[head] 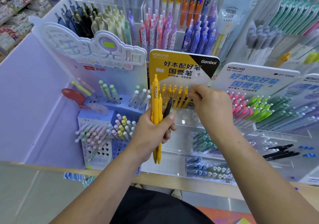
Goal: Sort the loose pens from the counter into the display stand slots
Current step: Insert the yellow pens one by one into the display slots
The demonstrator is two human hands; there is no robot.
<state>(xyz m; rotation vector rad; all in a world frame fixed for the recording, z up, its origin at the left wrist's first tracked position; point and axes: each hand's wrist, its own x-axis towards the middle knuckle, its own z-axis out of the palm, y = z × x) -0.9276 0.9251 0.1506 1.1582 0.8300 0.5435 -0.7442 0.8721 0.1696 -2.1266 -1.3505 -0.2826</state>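
Pens [156,106]: yellow bundle, one black, gripped in left hand [151,132].
Right hand [210,106]: pinches a slotted yellow pen [187,101].
Desk [172,182]: pale wood, carrying shop displays [96,54].

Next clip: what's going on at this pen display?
A person is filling a yellow stand. The left hand grips a bundle of yellow pens plus a black pen, held upright in front of the stand. The right hand pinches a single pen at the right end of the row standing in the stand's slots, apparently seating it. The bundle has yet to be slotted.
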